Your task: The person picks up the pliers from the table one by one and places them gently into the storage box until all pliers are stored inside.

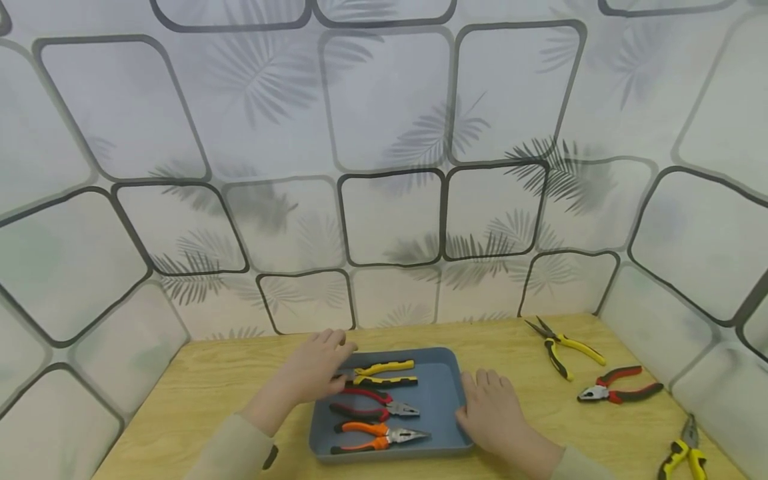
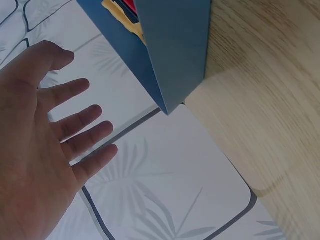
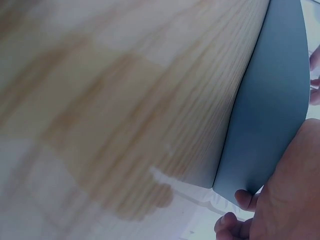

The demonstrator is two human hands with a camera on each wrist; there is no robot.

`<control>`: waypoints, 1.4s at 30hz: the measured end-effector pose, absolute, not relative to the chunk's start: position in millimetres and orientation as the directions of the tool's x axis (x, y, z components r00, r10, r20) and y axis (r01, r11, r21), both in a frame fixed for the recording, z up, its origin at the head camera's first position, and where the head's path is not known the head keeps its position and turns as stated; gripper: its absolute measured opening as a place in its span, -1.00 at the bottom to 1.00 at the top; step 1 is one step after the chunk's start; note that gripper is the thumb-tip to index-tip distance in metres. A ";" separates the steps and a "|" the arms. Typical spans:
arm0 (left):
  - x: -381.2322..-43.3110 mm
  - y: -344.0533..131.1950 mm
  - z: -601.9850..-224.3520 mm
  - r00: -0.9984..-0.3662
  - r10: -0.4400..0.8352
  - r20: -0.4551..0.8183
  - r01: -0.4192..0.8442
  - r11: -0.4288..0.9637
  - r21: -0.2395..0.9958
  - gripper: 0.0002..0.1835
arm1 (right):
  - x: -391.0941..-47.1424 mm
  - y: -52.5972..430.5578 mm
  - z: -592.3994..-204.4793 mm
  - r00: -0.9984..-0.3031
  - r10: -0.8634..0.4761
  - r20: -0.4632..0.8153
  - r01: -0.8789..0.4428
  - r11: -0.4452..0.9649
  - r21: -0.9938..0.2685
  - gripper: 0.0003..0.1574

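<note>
A blue-grey tray (image 1: 433,390) lies on the wooden table with three pliers in it. Orange-and-black long-nose pliers (image 1: 384,437) are nearest the front, red-and-black combination pliers (image 1: 384,408) in the middle. Behind them are yellow-and-black pliers (image 1: 387,373), their head end partly hidden by my left hand (image 1: 315,367). That hand hovers at the tray's back left corner; in the left wrist view its fingers are spread, apart from the tray, holding nothing. My right hand (image 1: 495,412) rests at the tray's right rim, some fingertips (image 3: 244,198) near the outer corner.
To the right on the table lie yellow-and-black needle-nose pliers (image 1: 561,343), red-and-black pliers (image 1: 618,387) and another yellow-and-black pair (image 1: 687,450). A small black piece (image 1: 271,457) shows beside the left sleeve. Patterned cloth walls (image 1: 393,220) close off the back and sides.
</note>
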State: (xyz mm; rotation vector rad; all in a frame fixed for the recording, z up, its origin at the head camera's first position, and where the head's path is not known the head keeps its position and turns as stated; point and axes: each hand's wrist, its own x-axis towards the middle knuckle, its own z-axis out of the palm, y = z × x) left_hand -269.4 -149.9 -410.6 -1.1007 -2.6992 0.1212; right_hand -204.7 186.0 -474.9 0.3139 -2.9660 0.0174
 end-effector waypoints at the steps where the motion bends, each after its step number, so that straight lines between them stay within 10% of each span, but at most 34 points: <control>1: -269.3 -151.2 -411.0 -0.697 0.696 0.174 0.677 0.718 -0.161 -0.47 | -204.7 185.9 -474.7 -0.966 -0.206 0.156 -0.208 0.978 0.005 -0.48; 42: -254.0 -202.4 -426.6 -0.839 0.529 0.129 0.530 0.848 -0.035 -0.34 | -204.7 184.9 -472.7 -0.970 -0.205 0.129 -0.208 0.978 -0.003 -0.52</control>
